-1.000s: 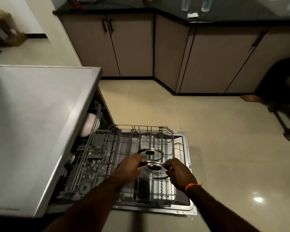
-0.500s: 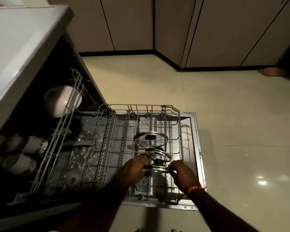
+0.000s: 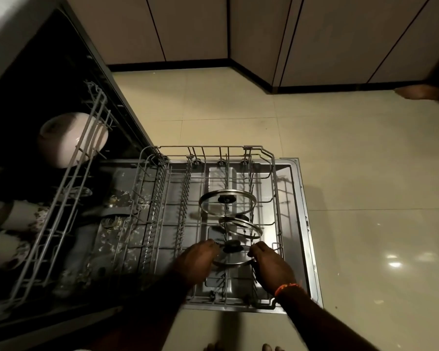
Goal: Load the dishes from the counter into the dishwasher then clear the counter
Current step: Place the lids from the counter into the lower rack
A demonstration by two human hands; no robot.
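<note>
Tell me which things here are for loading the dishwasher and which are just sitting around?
For the job:
- left hand and right hand, both gripping the glass lid
- two glass lids already racked
- lower rack
- white bowl in the upper rack

Just there:
- cabinet doors
- floor tiles

1. three glass lids in the lower rack (image 3: 274,173): far lid (image 3: 227,201), middle lid (image 3: 240,227), near lid (image 3: 232,254).
2. two hands at the near lid: left hand (image 3: 197,259), right hand (image 3: 271,266).
3. one white bowl (image 3: 69,138) up left of the lower rack.
4. two patterned cups left of it: upper cup (image 3: 18,216), lower cup (image 3: 5,249).
</note>
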